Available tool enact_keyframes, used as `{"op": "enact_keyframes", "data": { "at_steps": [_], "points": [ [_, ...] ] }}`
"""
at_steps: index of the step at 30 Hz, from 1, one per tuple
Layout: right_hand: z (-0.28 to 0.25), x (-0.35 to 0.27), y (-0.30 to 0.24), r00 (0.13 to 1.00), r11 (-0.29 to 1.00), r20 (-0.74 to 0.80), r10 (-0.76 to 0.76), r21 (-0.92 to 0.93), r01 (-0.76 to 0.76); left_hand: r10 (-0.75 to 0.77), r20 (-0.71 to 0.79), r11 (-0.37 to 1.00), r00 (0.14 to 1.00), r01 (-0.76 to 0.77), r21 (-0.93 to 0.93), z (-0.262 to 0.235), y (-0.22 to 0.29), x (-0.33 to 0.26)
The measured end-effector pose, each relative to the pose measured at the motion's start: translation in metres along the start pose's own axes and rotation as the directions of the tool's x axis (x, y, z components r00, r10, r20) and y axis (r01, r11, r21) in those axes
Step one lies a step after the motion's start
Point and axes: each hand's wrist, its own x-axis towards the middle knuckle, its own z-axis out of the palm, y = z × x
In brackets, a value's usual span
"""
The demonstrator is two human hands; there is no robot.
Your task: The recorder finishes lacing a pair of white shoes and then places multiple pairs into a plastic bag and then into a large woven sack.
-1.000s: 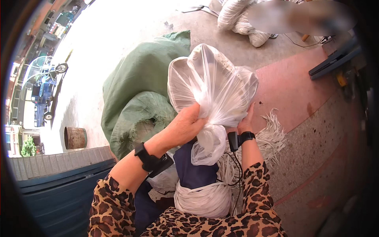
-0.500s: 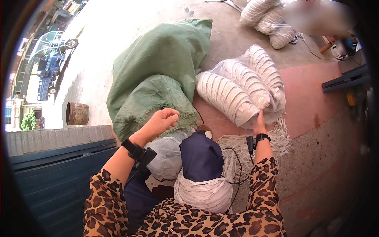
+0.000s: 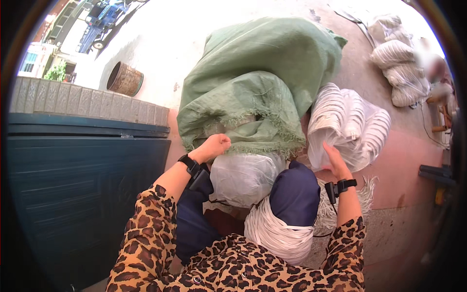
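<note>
My left hand (image 3: pixel 214 147) is closed, fingers curled, at the frayed lower edge of a large green woven sack (image 3: pixel 262 53). What its fingers pinch, if anything, is hidden. Just below the sack's mouth lies a clear plastic bag (image 3: pixel 245 177) with whitish contents. My right hand (image 3: pixel 335 163), fingers stretched out, rests against the near side of another clear plastic bag (image 3: pixel 357 129), packed with rows of ribbed, nested white pieces. A bundle of flat white strips (image 3: pixel 277 228) lies around my right thigh, below the dark blue cloth over the knee.
More loose white strips (image 3: pixel 367 194) spread on the floor by my right wrist. A blue metal panel (image 3: pixel 87 194) stands at left, a rusty bucket (image 3: pixel 127 80) beyond it. Filled white bags (image 3: pixel 401 73) lie at the far right, near a blurred person. A blue vehicle (image 3: pixel 99 24) stands far left.
The view has swung left, shifting everything rightward. My left hand has moved from over the sack's frayed part to its lower left edge. My right hand stays by the bag of white pieces.
</note>
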Motion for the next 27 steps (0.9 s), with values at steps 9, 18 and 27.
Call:
{"op": "enact_keyframes", "data": {
  "at_steps": [9, 18, 27],
  "points": [
    [0.148, -0.035, -0.178, 0.655, 0.01, 0.652, -0.381, -0.706, 0.708, 0.201, -0.21, 0.942, 0.957, -0.131, 0.308, -0.045, -0.109, 0.059],
    [0.33, 0.049, -0.164, 0.788, -0.056, 0.558, -0.259, -0.823, 0.565, 0.225, -0.281, 0.962, 0.933, -0.167, 0.215, -0.034, -0.083, 0.121],
    [0.329, 0.11, -0.227, 0.477, 0.063, 0.484, -0.734, -0.651, 0.756, 0.091, -0.701, 0.985, 0.707, 0.039, 0.167, -0.188, -0.049, 0.11]
  ]
}}
